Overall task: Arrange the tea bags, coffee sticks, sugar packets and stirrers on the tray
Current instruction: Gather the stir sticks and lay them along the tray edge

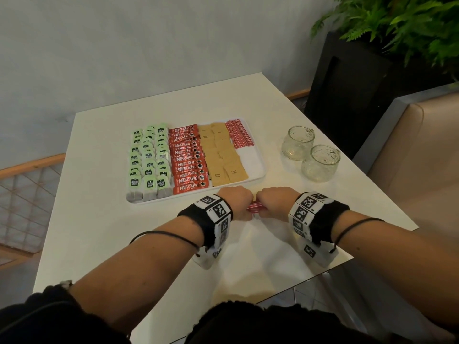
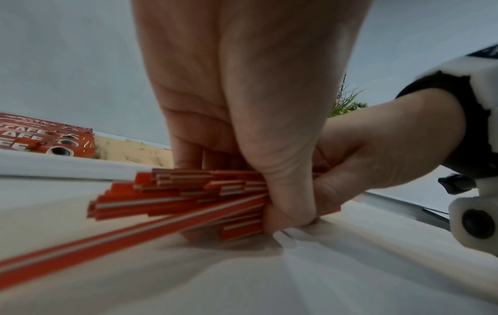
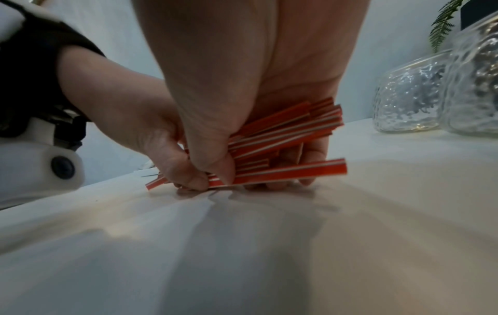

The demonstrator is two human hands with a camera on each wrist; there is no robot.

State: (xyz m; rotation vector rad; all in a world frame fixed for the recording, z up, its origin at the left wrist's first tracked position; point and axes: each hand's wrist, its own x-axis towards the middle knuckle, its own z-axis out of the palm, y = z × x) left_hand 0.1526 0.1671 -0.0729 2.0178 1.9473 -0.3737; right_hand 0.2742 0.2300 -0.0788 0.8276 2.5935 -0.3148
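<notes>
Head view | left hand (image 1: 236, 198) and right hand (image 1: 274, 199) fingers grip stirrer bundle (image 1: 254, 206) | on table (image 1: 99, 194)

My left hand (image 2: 242, 106) comes down over a bundle of red-and-white stirrers (image 2: 172, 191), fingers and thumb curled round it just above the table (image 2: 269, 277). My right hand (image 2: 377, 153) pinches the same bundle from the right. One stirrer (image 2: 81, 251) slants out toward the lower left. Behind, near the tray's front edge (image 2: 67, 168), lie red coffee sticks (image 2: 48, 140) and brown sugar packets (image 2: 132, 151).
</notes>
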